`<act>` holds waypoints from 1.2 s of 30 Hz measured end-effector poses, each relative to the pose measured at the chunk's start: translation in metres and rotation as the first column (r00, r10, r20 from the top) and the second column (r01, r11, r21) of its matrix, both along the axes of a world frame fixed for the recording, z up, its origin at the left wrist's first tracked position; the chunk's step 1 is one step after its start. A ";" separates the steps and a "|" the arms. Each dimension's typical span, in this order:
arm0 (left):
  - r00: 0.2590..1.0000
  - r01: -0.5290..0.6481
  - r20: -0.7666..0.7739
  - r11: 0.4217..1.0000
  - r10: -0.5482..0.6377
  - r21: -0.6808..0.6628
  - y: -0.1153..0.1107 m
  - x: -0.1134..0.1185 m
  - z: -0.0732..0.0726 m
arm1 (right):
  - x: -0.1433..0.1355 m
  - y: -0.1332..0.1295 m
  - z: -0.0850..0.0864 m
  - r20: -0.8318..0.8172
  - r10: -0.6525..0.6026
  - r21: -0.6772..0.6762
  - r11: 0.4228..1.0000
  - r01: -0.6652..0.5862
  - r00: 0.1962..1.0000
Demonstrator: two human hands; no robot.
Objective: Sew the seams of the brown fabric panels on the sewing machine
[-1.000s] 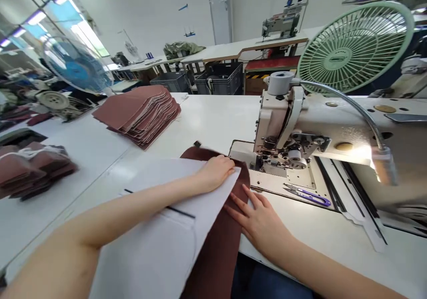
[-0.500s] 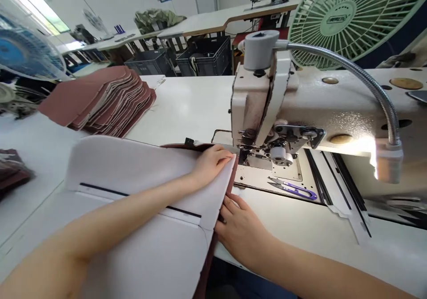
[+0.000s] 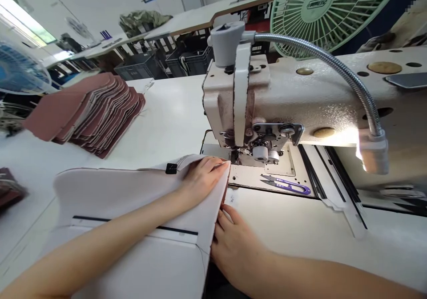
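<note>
A large white-faced panel with a maroon underside [image 3: 140, 263] lies over the table's front, a black strip across it. My left hand [image 3: 202, 179] pinches its upper right corner, just left of the needle area of the sewing machine [image 3: 233, 107]. Along the right edge, my right hand [image 3: 235, 241] grips the panel, its thumb and fingertips partly hidden at the edge. A black clip [image 3: 171, 168] sits on the panel's far edge, left of my left hand.
Purple-handled snips [image 3: 287, 184] lie on the machine bed, right of the needle. Maroon panels [image 3: 90, 112] are stacked at the back left. A green fan [image 3: 320, 14] stands behind the machine; black strips [image 3: 343, 179] lie at right.
The view has shifted, with the machine now further left. The panel's far edge has lifted and curled, and the black clip shows more fully. Both hands stay on the panel.
</note>
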State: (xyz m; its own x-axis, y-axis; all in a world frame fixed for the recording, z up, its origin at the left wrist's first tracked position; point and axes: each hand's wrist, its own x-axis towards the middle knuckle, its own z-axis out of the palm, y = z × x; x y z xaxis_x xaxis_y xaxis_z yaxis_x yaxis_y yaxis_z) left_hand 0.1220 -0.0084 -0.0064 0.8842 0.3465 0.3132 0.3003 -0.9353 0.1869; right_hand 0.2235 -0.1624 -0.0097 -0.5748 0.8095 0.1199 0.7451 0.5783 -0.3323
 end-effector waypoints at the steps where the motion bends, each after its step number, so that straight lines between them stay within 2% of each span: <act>1: 1.000 -0.003 0.013 1.000 0.003 -0.002 0.000 0.001 0.000 | 0.000 0.000 0.000 -0.004 -0.003 0.003 1.000 0.003 1.000; 6: 0.999 -0.012 0.037 1.000 0.012 0.019 0.000 0.003 -0.001 | -0.001 -0.002 -0.002 0.000 -0.014 0.011 1.000 0.014 1.000; 10: 1.000 -0.014 -0.017 1.000 0.014 0.018 0.001 0.004 0.000 | -0.001 -0.002 0.000 -0.003 -0.017 -0.004 1.000 0.017 1.000; 14: 0.996 0.051 -0.075 0.998 -0.048 0.030 0.006 0.003 0.001 | 0.000 0.001 0.005 0.035 0.011 -0.025 1.000 -0.010 0.999; 18: 0.996 0.083 -0.046 0.996 -0.082 0.031 0.012 0.006 0.001 | 0.004 0.004 0.009 0.071 0.011 -0.030 1.000 -0.009 0.997; 28: 0.994 0.031 -0.110 0.999 -0.029 0.018 0.018 0.032 -0.002 | 0.026 0.008 0.009 0.099 -0.041 0.026 0.999 0.039 0.994; 36: 0.997 0.032 -0.075 0.998 -0.028 0.054 0.016 0.032 -0.002 | 0.025 0.006 0.004 0.013 -0.086 0.132 0.988 0.084 0.996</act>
